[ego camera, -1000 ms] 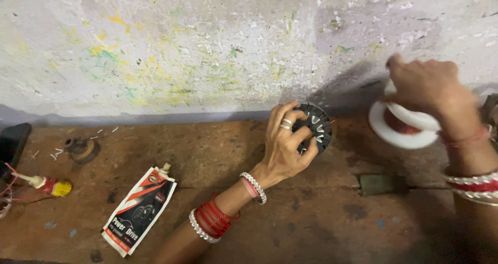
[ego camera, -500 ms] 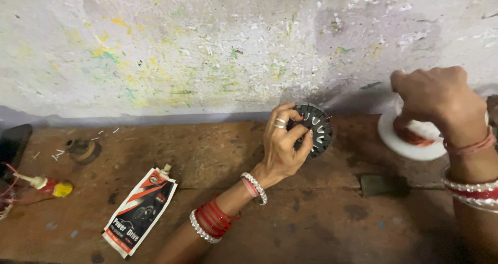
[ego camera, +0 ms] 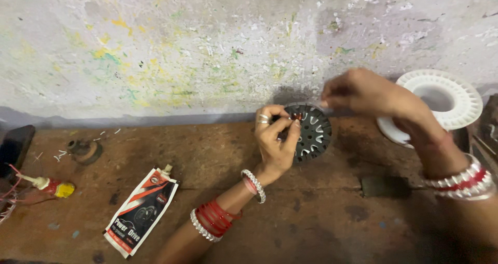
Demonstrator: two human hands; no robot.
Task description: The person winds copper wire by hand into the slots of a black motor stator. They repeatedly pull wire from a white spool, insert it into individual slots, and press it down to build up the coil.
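The left hand (ego camera: 275,142) has a closed grip on the slotted metal disc (ego camera: 311,131), while the right hand (ego camera: 365,92) pinches at its top edge.

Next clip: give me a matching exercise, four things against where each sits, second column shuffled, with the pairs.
Things:
1. slotted dark metal disc
2. white spool
3. glue pouch
4. small yellow-capped tube

Places:
A. far left of the wooden surface
B. lying flat, lower left of the left hand
C. far right by the wall, behind the right hand
D. held on edge in the left hand, near the wall

Pairs: 1-D, 2-C, 3-B, 4-A
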